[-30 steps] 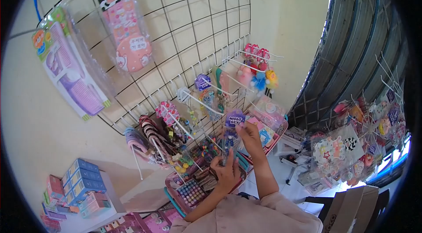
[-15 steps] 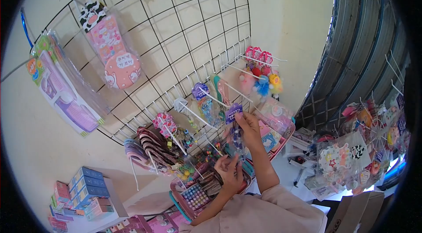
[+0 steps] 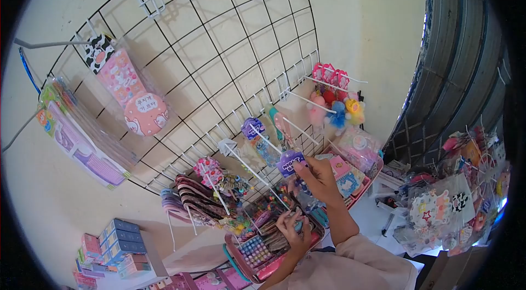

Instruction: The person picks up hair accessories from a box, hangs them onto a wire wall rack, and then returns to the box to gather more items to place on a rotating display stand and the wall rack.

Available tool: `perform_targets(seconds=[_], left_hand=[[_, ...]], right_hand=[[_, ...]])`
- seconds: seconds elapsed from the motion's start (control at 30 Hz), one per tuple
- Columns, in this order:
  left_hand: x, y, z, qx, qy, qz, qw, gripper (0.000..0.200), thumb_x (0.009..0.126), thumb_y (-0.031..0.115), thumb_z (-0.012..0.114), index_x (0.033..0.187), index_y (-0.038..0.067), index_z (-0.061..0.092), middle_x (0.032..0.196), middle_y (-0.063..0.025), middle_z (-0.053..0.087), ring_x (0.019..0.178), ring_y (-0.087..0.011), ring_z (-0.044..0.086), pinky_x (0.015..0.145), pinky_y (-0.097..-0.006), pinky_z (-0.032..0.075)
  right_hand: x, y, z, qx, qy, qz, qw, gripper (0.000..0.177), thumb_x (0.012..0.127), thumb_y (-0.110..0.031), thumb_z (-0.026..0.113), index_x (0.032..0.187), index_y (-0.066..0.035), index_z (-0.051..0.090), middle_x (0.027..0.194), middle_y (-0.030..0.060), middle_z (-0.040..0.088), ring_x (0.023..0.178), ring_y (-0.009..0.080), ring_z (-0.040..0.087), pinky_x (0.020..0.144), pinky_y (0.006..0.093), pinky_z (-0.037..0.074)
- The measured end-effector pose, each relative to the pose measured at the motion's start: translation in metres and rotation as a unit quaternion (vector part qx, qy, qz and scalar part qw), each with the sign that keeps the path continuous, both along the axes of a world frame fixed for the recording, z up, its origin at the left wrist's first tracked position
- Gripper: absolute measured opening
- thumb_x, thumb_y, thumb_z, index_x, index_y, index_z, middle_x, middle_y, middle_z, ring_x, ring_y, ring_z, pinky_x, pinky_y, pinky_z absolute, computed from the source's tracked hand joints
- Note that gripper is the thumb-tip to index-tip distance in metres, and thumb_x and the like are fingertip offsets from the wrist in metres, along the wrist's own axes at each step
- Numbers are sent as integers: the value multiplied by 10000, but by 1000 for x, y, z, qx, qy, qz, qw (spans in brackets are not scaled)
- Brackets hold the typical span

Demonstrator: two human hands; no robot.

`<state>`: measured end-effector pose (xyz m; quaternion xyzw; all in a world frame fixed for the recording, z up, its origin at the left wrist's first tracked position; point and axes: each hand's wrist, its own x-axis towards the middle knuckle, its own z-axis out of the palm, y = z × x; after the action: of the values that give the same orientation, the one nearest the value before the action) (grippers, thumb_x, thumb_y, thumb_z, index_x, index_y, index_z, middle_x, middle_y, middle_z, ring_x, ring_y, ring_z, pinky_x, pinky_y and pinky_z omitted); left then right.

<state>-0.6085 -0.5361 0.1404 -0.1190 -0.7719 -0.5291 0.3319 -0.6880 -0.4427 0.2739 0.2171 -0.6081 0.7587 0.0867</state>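
My right hand (image 3: pixel 320 180) pinches the purple header card (image 3: pixel 290 163) of a small hanging packet, thumb across its front. Below the card, the packet's clear part (image 3: pixel 296 186) is partly hidden by my fingers. The card is close to the tip of a white hook (image 3: pixel 268 141) that carries a similar purple-topped packet (image 3: pixel 253 128). Lower down, my left hand (image 3: pixel 294 231) is closed, fingers curled together above a pink basket (image 3: pixel 268 269) of accessories. What its fingertips hold, if anything, is too small to tell.
A black wire grid (image 3: pixel 219 43) with projecting white hooks covers the wall. Headbands (image 3: pixel 197 197), pom-pom ties (image 3: pixel 337 112) and comb packs (image 3: pixel 87 142) hang from it. Stacked blue boxes (image 3: pixel 121 240) stand at lower left. Packaged trinkets (image 3: pixel 438 202) hang at right beside a metal shutter (image 3: pixel 449 60).
The view has shifted, so the grid and goods sit lower. My right hand has brought the purple card closer to the hook tip. My left hand has come away from the packet's lower end.
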Motion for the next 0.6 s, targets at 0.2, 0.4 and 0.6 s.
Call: perform_targets(seconds=[0.2, 0.4, 0.6], left_hand=[[-1, -2, -11, -8, -39, 24, 999, 330, 700, -35, 499, 1011, 22, 406, 1041, -121, 274, 749, -134, 404, 677, -250, 363], [6, -9, -18, -13, -56, 53, 997, 324, 715, -22, 492, 1020, 24, 392, 1046, -107, 263, 732, -127, 416, 640, -232, 377], [25, -16, -29, 12, -110, 63, 992, 292, 721, -27, 467, 998, 29, 393, 1051, -119, 258, 763, -146, 437, 638, -243, 400]], right_hand=[[-7, -5, 4, 127, 11, -106, 986, 181, 791, -123, 460, 813, 43, 528, 532, 23, 495, 451, 30, 401, 419, 192, 329], [-80, -42, -50, 94, 54, -158, 982, 255, 782, -217, 487, 763, 35, 517, 489, 58, 459, 441, 106, 461, 425, 233, 351], [-79, -49, -78, 43, 88, -257, 962, 174, 755, -159, 522, 800, 9, 510, 707, 124, 569, 670, 181, 579, 580, 275, 431]])
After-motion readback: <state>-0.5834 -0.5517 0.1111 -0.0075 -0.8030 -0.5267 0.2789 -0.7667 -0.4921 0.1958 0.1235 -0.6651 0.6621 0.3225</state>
